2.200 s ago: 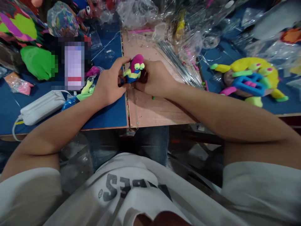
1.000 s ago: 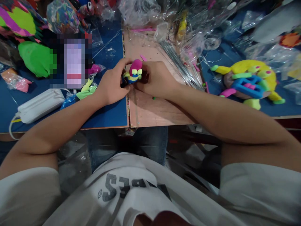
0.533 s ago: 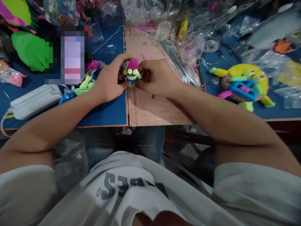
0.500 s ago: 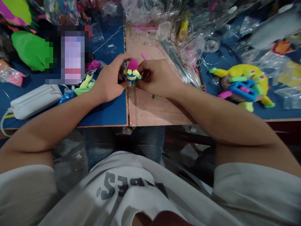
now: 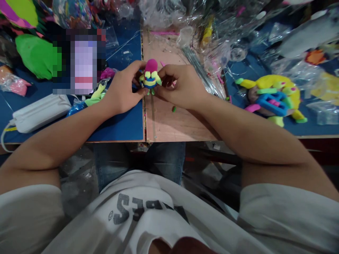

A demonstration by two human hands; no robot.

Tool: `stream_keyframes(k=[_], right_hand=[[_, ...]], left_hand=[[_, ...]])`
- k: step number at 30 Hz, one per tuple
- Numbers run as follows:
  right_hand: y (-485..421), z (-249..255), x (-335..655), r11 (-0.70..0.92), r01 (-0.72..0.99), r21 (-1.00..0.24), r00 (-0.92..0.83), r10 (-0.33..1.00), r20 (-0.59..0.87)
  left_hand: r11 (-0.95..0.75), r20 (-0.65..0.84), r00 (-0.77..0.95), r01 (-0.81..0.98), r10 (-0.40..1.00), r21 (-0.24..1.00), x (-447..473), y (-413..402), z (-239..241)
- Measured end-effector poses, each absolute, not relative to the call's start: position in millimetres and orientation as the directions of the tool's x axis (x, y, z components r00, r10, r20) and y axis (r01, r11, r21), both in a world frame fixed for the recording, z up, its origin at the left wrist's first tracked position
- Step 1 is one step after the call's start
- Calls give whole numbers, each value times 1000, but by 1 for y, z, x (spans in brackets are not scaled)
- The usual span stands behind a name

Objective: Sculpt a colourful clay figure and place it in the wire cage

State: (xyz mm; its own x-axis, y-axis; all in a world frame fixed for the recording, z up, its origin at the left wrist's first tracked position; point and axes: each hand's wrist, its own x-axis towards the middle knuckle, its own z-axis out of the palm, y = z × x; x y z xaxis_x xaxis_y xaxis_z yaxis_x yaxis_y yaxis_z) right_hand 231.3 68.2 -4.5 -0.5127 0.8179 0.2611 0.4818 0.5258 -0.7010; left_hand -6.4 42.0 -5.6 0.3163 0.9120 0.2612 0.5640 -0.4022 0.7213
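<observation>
A small clay figure (image 5: pixel 150 76) with a magenta head, yellow-green arms and a blue and yellow body stands between my two hands above the wooden board (image 5: pixel 172 120). My left hand (image 5: pixel 123 92) grips it from the left with curled fingers. My right hand (image 5: pixel 180 86) pinches it from the right, thumb and forefinger at its side. Both wrists rest near the seam between the board and the blue mat (image 5: pixel 122 123).
A white case (image 5: pixel 39 113) with a cable lies left. Green and pink clay lumps (image 5: pixel 35 58) sit far left. A large yellow, blue and green clay figure (image 5: pixel 272 95) lies right. Crumpled clear plastic bags (image 5: pixel 212 21) and thin metal rods (image 5: pixel 201 74) crowd the back.
The figure has been turned and lifted slightly between my fingers. It now faces me more upright, and my right fingers have shifted to its side.
</observation>
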Motion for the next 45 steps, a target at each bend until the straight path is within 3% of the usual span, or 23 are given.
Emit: stream_keyframes(k=[5, 11, 14, 17, 20, 23, 34, 45], right_hand=[[71, -2, 232, 511, 333, -792, -515, 802, 301], [67, 0, 229, 442, 151, -884, -503, 804, 316], [65, -1, 227, 405, 63, -912, -471, 818, 330], [64, -4, 225, 285, 38, -958, -484, 844, 232], [63, -8, 223, 118, -9, -993, -528, 843, 105], [62, -11, 222, 51, -59, -997, -529, 845, 74], [63, -9, 222, 134, -76, -988, -535, 831, 154], [57, -12, 216, 27, -150, -988, -461, 882, 94]], left_hand=[[-335, 231, 281, 413, 931, 847, -2, 43, -3], [-269, 235, 274, 94, 933, 958, -3, 46, -3], [-212, 184, 279, 75, 942, 974, -5, 44, -3], [-186, 157, 271, 83, 950, 979, -5, 42, -3], [-215, 219, 242, -42, 945, 976, -4, 44, -6], [-238, 261, 210, -127, 942, 963, -2, 49, -11], [-335, 365, 267, -153, 892, 930, -7, 60, -24], [-409, 416, 256, -82, 873, 909, -5, 55, -25]])
